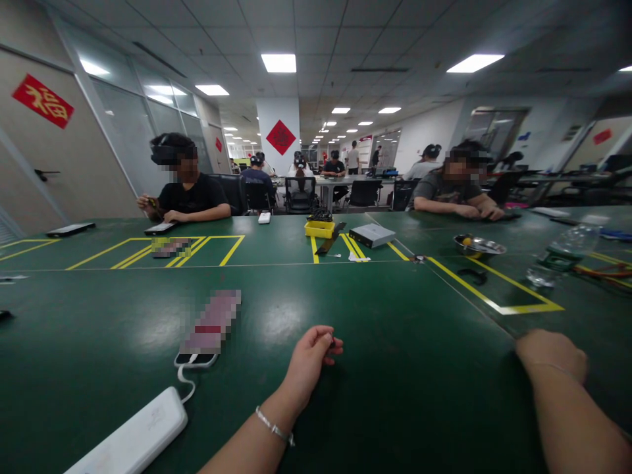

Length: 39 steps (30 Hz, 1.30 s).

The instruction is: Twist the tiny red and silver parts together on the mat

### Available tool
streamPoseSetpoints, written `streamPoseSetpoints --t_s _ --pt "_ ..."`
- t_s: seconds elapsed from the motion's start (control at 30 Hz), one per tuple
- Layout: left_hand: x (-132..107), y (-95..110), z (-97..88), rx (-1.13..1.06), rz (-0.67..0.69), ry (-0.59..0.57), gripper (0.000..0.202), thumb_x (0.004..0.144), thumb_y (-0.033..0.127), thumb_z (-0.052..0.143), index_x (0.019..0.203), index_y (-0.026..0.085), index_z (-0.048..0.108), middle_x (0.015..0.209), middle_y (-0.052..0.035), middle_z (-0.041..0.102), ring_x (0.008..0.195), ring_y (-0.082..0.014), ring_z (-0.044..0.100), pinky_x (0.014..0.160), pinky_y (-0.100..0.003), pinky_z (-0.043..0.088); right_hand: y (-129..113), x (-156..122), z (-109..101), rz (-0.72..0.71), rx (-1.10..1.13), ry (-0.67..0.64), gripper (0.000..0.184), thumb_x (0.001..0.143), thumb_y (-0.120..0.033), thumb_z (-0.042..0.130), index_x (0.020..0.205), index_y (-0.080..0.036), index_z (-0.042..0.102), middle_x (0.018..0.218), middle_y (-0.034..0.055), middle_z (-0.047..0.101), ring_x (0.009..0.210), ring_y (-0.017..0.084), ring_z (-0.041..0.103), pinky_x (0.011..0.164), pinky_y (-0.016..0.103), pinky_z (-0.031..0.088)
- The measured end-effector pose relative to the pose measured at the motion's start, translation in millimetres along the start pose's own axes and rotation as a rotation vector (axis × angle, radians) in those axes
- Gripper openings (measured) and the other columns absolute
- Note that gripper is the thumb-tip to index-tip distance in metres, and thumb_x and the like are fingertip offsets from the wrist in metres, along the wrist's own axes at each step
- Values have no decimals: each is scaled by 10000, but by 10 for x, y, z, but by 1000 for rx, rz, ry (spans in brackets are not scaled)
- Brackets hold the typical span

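My left hand [310,359] rests on the green table [395,368] near its front edge, a bracelet on the wrist. Its fingers are curled, with thumb and forefinger pinched on a tiny dark thing I cannot make out. My right hand [553,352] lies at the right, knuckles up and fingers folded under; what it holds, if anything, is hidden. A phone [210,326] lies left of my left hand, cabled to a white power bank [138,434].
Yellow tape lines mark the table. Farther off lie a yellow tray [319,228], a grey box [372,235], a metal bowl [478,245] and a toppled clear bottle [563,253]. Two people sit across the table; more people sit behind.
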<state>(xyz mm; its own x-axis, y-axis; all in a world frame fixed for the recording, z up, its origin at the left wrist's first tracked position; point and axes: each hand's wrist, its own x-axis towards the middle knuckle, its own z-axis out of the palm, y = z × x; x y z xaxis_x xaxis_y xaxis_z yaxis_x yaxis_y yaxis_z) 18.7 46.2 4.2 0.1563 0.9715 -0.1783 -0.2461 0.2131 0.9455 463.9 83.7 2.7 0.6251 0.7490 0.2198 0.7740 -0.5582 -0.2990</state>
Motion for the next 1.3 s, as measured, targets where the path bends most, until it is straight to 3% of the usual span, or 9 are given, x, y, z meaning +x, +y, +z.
streamPoseSetpoints --t_s 0.13,0.23,0.37,0.5,0.63,0.8,1.0,1.17,1.3 --pt "17 -15 -9 57 25 32 253 724 332 539 898 149 521 786 -51 623 703 -130 587 562 -210 395 -557 -276 -130 -69 173 -120 335 711 -186 422 963 -95 624 973 200 573 870 292 550 651 367 389" --pt "22 -24 -30 91 59 17 275 710 339 562 906 146 552 772 -45 610 699 -125 568 558 -205 390 -1116 -579 -85 -219 382 -227 321 762 -289 423 1000 -156 593 792 78 619 713 176 577 645 289 417" --pt "19 -22 -47 106 78 -3 323 705 349 576 949 138 594 722 -23 573 670 -111 532 556 -200 376 -1799 -1161 -7 -360 814 -589 242 691 -349 551 842 -169 610 581 1 563 533 113 511 535 244 407" --pt "25 -17 -39 105 82 -29 390 728 427 530 962 124 602 587 15 520 523 -84 466 503 -206 339 -2183 -1756 -35 -244 1282 -954 234 554 -273 689 736 -150 608 734 19 603 658 100 531 651 243 425" --pt "31 -23 -38 84 81 -46 407 741 461 494 923 116 610 583 8 525 502 -82 458 489 -205 329 -2251 -1999 -32 -167 1337 -1175 262 518 -209 716 749 -140 613 785 22 613 649 79 530 647 227 419" --pt "18 -19 -46 84 88 -23 347 738 395 524 951 136 614 705 -21 555 614 -100 498 520 -201 345 -2181 -1916 51 -133 1291 -1115 273 672 -356 622 840 -145 575 760 31 614 534 64 503 502 209 380" --pt "-8 22 -15 147 94 -1 274 666 257 599 920 155 623 699 -3 557 618 -100 493 552 -212 366 -2169 -1913 50 -94 1354 -1147 327 702 -459 572 789 -145 549 658 12 588 542 75 510 522 211 381" --pt "35 -4 -30 203 222 59 273 594 135 612 863 158 576 714 10 574 669 -115 529 632 -234 403 -2174 -1940 103 -88 1386 -1103 322 668 -436 622 757 -129 582 633 -6 555 565 60 489 555 201 380" --pt "39 -32 -49 472 391 183 181 602 112 592 768 178 563 708 20 549 651 -118 511 618 -246 399 -2171 -1951 136 -25 1467 -1201 265 659 -359 656 774 -128 595 653 2 565 578 59 499 571 198 398"
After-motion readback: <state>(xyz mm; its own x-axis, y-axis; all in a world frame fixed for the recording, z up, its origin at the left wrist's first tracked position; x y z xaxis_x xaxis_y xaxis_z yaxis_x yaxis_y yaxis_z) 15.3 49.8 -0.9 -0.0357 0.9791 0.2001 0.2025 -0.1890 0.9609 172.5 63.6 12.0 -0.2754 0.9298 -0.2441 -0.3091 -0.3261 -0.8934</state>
